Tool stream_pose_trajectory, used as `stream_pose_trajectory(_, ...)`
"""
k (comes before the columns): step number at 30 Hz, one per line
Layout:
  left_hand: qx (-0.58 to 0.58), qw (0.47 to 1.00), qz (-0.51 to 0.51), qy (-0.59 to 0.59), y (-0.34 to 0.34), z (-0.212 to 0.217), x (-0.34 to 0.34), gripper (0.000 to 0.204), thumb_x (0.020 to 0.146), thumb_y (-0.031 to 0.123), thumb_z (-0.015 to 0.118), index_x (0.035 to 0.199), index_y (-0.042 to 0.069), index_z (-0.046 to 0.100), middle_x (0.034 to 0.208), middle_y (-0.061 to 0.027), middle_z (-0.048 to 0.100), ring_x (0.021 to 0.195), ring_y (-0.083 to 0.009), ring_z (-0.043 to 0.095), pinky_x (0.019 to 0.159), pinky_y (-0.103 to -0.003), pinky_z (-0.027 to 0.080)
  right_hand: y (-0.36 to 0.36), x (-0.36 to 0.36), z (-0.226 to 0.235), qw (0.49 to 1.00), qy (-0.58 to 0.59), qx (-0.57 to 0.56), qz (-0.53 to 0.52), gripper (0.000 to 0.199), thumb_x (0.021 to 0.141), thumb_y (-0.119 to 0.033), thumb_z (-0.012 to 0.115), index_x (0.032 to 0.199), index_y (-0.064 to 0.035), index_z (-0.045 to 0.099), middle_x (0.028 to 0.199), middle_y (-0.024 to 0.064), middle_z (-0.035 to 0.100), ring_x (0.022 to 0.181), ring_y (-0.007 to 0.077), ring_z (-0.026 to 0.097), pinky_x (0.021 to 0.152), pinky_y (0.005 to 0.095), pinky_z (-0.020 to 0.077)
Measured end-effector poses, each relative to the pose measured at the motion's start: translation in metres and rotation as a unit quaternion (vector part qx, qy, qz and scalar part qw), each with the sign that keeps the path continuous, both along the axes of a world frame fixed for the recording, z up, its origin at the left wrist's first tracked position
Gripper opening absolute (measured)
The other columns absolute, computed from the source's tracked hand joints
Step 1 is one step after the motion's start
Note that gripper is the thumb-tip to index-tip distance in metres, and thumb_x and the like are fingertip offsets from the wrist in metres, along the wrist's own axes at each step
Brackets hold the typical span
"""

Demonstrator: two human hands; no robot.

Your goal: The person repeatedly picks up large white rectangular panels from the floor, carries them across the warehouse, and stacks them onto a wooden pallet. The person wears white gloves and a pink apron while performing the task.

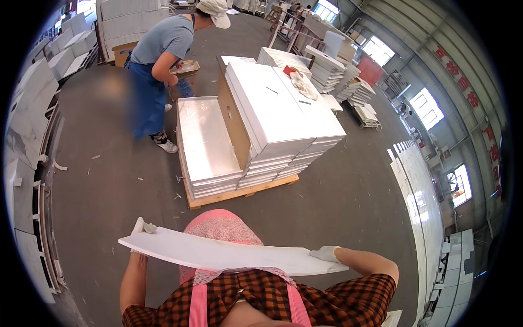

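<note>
Panel (229,253) lies flat across the lower middle of the frame, just in front of my chest, its long axis running from left to right with the left end a little higher in the picture. I carry it by its two ends. My left hand (140,228) is closed around the left end, gloved fingers curled over the top edge; my right hand (326,254) grips the right end the same way, the glove lying on the upper face near the corner. Both hands are shut on the panel, one at each end, so neither is nearer to it than the other.

It is a long, narrow white slab, smooth and matt, thin in section with a clean straight edge; the bend it shows is most likely the lens. My gloves are pale cloth, and I wear a checked shirt with pink straps.

Straight ahead, toward the centre of the frame, sits a wooden pallet (239,192) on the grey concrete floor (109,180). It carries stacks (283,125) of white sheets of the same kind, flat and square-edged, with a brown board (233,122) standing upright between a lower stack on the left and a taller one on the right. The stacks lie well apart from my panel, with their length running away from me, crosswise to it.

In the upper left a person (163,65) in a blue apron bends over beside the pallet.
</note>
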State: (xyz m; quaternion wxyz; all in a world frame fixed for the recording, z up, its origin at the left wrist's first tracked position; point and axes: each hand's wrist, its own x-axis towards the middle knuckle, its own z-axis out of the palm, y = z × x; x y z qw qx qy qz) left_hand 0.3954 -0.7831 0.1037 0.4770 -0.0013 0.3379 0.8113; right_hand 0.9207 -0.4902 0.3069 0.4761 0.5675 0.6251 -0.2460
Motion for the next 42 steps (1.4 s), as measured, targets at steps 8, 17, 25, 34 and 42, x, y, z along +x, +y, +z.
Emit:
stream_pose_trajectory(8,-0.413,0.791,-0.37,0.257,-0.007,0.107,-0.019,0.046,0.081,0.04,0.061,0.104,0.001,0.064,0.089,-0.0112,0.066,0.08,-0.0218,0.063,0.073,-0.037,0.051,-0.018,0.008,0.004,0.998,0.025,0.043,-0.027,0.07,0.086,-0.057,0.036,0.121,0.0012,0.054,0.128,0.0195,0.05,0.121,0.0328,0.046,0.102,0.0386,0.0306)
stream_pose_trajectory(17,-0.504,0.379,-0.624,0.462,0.031,0.13,-0.044,0.053,0.083,0.044,0.051,0.108,-0.002,0.062,0.101,-0.0142,0.065,0.095,-0.0225,0.061,0.082,-0.033,0.045,-0.029,0.007,0.006,0.994,0.06,0.081,-0.038,0.068,0.086,-0.054,0.037,0.115,0.0046,0.056,0.121,0.0224,0.054,0.116,0.0344,0.05,0.099,0.0382,0.0331)
stream_pose_trajectory(25,-0.573,0.346,-0.559,0.489,0.064,0.159,-0.055,0.057,0.08,0.05,0.048,0.108,0.002,0.064,0.108,-0.015,0.064,0.104,-0.0301,0.059,0.09,-0.034,0.041,-0.015,-0.011,-0.038,0.988,0.093,0.036,-0.116,0.07,0.086,-0.054,0.038,0.119,0.0061,0.053,0.123,0.023,0.053,0.118,0.0351,0.048,0.101,0.0363,0.0318)
stream_pose_trajectory(34,-0.589,0.383,-0.515,0.491,0.168,0.164,-0.158,0.058,0.081,0.046,0.05,0.106,-0.005,0.061,0.106,-0.0219,0.062,0.1,-0.0355,0.06,0.086,-0.038,0.045,0.018,-0.074,-0.112,0.973,0.189,0.016,-0.134,0.067,0.086,-0.052,0.037,0.102,0.0095,0.06,0.102,0.0318,0.059,0.105,0.0419,0.054,0.088,0.0395,0.0409)
stream_pose_trajectory(42,-0.576,0.426,-0.4,0.572,0.295,0.176,-0.247,0.053,0.084,0.043,0.05,0.103,-0.004,0.062,0.093,-0.0174,0.066,0.085,-0.0269,0.064,0.08,-0.036,0.047,0.033,-0.179,-0.144,0.841,0.329,0.153,-0.401,0.053,0.087,-0.039,0.046,0.097,0.0115,0.058,0.088,0.0192,0.063,0.08,0.025,0.059,0.072,0.0364,0.0456)
